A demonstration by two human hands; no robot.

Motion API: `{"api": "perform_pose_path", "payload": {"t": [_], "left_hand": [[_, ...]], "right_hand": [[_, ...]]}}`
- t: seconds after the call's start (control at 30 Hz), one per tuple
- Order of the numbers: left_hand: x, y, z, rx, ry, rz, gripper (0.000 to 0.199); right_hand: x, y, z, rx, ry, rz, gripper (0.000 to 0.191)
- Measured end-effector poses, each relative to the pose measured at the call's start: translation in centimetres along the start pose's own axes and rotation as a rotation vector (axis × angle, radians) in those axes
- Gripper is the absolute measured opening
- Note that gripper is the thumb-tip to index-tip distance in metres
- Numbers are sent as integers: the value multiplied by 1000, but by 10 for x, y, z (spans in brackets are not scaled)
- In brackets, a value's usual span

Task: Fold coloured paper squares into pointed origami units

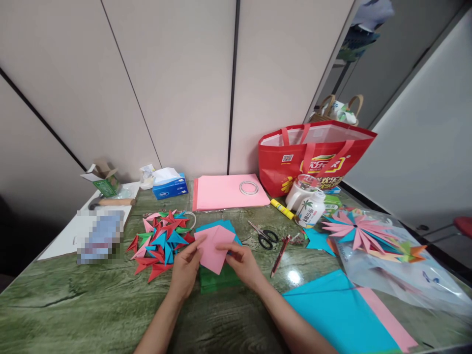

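Forearms (291, 317), two-handed grip (185, 271) on pink paper (213, 250)

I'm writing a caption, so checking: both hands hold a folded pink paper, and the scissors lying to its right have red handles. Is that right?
The scissors have black handles, not red, as the head view shows. The rest stands: left hand and right hand hold the folded pink paper, scissors to its right.

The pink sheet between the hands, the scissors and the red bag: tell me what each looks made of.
Pink sheet: matte paper, going by its thin edges and straight folds.
Scissors: silvery blades, likely metal; smooth black handles, probably plastic.
Red bag: perhaps plastic-coated fabric, with a slight sheen, stiff upright sides and printed graphics; the exact material stays uncertain.
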State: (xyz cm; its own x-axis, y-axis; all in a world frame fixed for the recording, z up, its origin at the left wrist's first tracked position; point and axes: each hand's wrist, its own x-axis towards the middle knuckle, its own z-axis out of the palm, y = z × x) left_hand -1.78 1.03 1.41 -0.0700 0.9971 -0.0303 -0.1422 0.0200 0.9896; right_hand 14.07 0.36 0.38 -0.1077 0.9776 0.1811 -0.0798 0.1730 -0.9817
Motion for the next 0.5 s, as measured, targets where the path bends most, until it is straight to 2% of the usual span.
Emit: {"api": "perform_pose_path", "payload": {"t": [0.1,0.2,0.4,0.5], "left_hand": [[0,4,1,-118,-45,-67,47],[-2,7,2,-179,-82,-91,46],[-1,4,-1,-139,-132,-90,44],[-1,3,-1,-74,-171,-66,47]], "right_hand": [[0,-3,1,59,-74,-30,30],[0,-7,-1,16,-81,-45,23],[-1,-9,-6,-78,-119,-23,18],[-1,-9,-4,-147,-63,3,14]]}}
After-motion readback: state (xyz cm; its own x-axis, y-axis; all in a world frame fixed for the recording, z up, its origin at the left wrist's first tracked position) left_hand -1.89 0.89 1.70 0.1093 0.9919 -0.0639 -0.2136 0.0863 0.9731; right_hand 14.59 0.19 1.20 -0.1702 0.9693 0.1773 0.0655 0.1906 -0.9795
